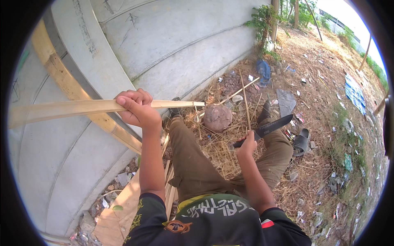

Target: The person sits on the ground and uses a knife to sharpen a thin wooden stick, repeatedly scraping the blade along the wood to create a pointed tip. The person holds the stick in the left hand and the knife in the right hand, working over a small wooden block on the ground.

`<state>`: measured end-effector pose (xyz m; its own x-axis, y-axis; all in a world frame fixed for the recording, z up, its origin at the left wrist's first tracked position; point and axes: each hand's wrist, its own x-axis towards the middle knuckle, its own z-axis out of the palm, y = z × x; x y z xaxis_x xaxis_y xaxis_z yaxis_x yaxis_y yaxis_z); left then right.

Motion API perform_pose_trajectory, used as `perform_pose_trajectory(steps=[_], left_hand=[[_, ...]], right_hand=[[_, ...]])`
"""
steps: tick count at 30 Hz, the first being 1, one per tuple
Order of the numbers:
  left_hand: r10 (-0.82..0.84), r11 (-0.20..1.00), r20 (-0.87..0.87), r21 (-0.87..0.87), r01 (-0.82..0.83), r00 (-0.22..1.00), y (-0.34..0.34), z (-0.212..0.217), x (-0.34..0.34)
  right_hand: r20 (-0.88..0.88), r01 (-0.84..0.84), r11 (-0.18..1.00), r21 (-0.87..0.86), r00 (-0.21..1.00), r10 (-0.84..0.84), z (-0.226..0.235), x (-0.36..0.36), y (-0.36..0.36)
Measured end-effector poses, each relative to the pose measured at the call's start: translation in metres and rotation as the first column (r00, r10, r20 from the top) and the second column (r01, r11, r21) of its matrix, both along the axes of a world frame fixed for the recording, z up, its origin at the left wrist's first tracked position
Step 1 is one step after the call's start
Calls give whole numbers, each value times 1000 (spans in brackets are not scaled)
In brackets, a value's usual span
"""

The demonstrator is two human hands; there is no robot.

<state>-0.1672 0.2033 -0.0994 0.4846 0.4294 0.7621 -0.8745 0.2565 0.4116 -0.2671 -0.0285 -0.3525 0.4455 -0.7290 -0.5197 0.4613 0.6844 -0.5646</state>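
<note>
My left hand [138, 108] is raised at the left, closed round a long, pale split bamboo strip [78, 107]. One end of the strip reaches past the hand to just above a round, brown chopping block [217, 118] between my legs; the other runs out to the left. In my right hand [247, 144] is the dark handle of a machete [274, 127], its broad black blade pointing right and slightly up, apart from the strip. A thin stick [246, 98] runs up from beside the right hand; whether the fingers also hold it, I cannot tell.
A grey concrete wall [180, 45] stands close on the left, with a thick bamboo pole [76, 90] leaning before it. Thin shavings [221, 153] surround the block. A black sandal [301, 142] lies by my right leg. Pale boards [119, 209] lie lower left. Litter covers the slope at right.
</note>
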Motion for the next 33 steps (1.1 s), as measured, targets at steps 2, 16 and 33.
perform_pose_trajectory(steps=[2, 16, 33], left_hand=[[-16, 999, -44, -31, 15, 999, -18, -33, 6], [57, 983, -132, 182, -32, 990, -69, -147, 33], [-155, 978, -96, 126, 167, 983, -74, -43, -2]], right_hand=[[-102, -86, 990, 112, 990, 98, -38, 6, -1], [-245, -158, 943, 293, 941, 233, -86, 26, -27], [-624, -706, 88, -703, 671, 400, -43, 67, 43]])
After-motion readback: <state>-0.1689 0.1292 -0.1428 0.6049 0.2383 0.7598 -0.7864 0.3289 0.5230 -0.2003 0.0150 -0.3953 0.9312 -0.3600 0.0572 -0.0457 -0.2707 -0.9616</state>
